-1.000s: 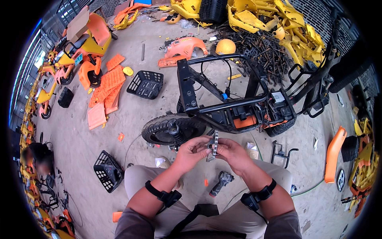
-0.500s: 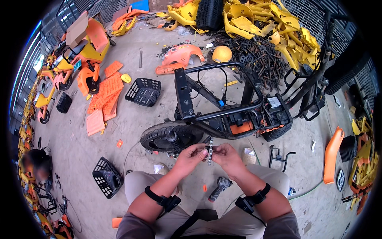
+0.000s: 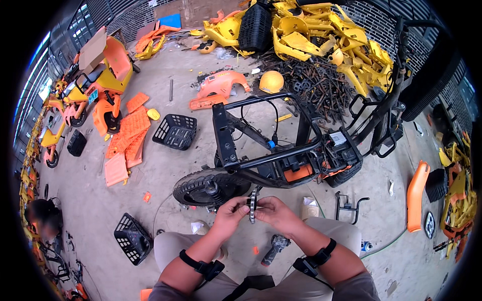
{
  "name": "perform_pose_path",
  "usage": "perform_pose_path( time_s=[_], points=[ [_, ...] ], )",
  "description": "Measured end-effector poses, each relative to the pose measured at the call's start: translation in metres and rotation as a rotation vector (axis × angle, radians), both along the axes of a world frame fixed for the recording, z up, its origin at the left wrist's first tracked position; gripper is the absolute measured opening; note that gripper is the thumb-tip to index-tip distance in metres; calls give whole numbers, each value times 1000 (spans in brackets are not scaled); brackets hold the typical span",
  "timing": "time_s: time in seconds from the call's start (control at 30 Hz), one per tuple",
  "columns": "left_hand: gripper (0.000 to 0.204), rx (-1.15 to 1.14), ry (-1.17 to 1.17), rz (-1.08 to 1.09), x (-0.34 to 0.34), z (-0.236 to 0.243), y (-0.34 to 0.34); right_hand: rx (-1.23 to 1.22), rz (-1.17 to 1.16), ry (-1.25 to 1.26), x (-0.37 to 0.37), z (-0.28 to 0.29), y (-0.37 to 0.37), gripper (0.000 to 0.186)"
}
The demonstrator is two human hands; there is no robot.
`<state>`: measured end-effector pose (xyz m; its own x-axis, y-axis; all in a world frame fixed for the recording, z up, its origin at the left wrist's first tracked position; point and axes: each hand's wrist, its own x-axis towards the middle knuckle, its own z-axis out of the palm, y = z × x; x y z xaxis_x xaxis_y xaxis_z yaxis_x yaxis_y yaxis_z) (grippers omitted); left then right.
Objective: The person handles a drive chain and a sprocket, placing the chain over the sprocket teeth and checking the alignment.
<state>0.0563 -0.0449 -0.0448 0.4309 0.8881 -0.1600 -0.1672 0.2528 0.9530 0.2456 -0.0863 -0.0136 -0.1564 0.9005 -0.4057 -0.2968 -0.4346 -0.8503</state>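
Silver chain-like metal piece [image 3: 253,206] sits pinched between bare left hand [image 3: 230,216] and right hand [image 3: 276,214]; I'd use light, even fingertip pressure.

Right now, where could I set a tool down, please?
Bare floor shows between the left wheel and basket beyond it, and between the black bracket and curved orange panel. Dark parts and yellow panels crowd the far side.

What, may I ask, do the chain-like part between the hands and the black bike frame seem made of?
Chain-like part: probably bare metal, its links silvery and shiny.
Black bike frame: likely painted metal tubing, with glossy highlights along its bars; coating type unclear.
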Motion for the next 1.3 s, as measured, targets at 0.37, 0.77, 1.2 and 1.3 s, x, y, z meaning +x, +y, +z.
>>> perform_pose_path(
  time_s=[0.37, 0.77, 1.2, 1.3],
  points=[
    [30, 263, 20, 36, -1, -4, 3, -78, 201, 42, 11, 21, 3, 52],
    [33, 275, 7, 36, 3, -4, -2, -41, 168, 26, 10, 17, 4, 59],
    [33, 353, -17, -39, 6, 15, 3, 28, 109, 197, 13, 9, 5, 56],
    [36, 238, -13, -25, 5, 12, 3, 104, 92, 118, 12, 12, 6, 54]
  ],
)
